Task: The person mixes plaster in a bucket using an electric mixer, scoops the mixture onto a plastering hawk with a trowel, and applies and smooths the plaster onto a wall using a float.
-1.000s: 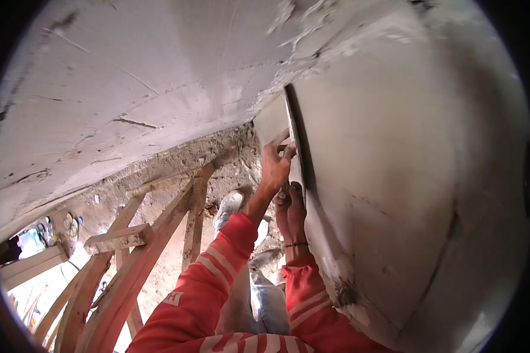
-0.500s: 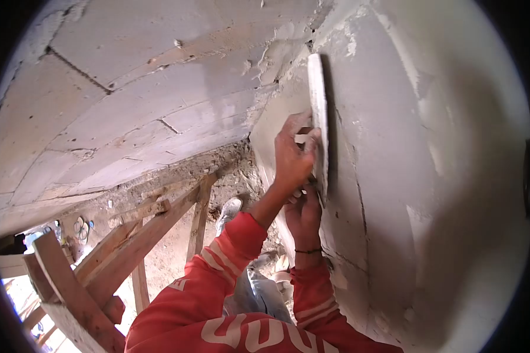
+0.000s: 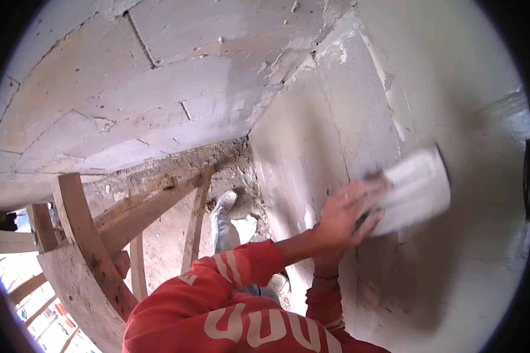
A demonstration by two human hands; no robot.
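Note:
My left hand is closed on a plastering trowel, its fingers smeared by motion. The broad blade is coated in pale plaster, angled up to the right, and lies close to the right-hand wall; whether it touches I cannot tell. Behind and below the left wrist, my right hand is mostly covered, with a dark band at its wrist. Its fingers are hidden.
A bare block wall with open joints meets the plastered wall at a corner on the left. Timber framing stands at the lower left. My shoe rests on the rubble-strewn floor.
The trowel has swung from upright, edge-on, near the corner to the right, and its broad side now shows. Both hands moved right and downward with it; the left now covers the right.

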